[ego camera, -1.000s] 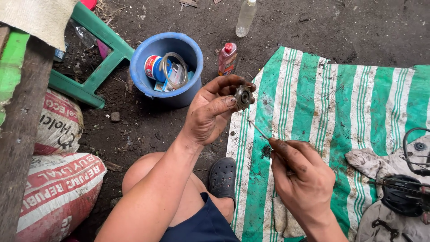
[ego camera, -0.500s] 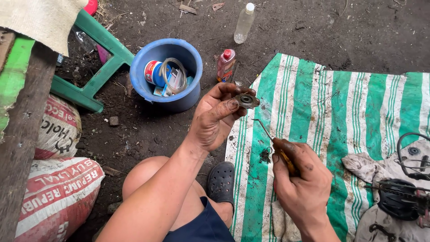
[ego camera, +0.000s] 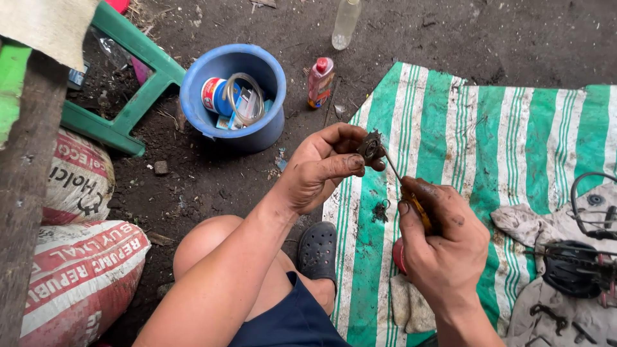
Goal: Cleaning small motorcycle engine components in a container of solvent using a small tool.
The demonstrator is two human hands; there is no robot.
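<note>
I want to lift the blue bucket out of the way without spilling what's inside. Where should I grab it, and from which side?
Grip the blue bucket by its open rim, coming straight down from above. It stands upright on the dirt, the rim is bare all round, and the can and coiled hose sit low inside. The green stool crowds its left.

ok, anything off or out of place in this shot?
Mostly grime. The left hand pinches a small dirty metal part while the right hand holds a thin screwdriver to it. A clear bottle lies on bare dirt, and the striped sheet is stained.
</note>
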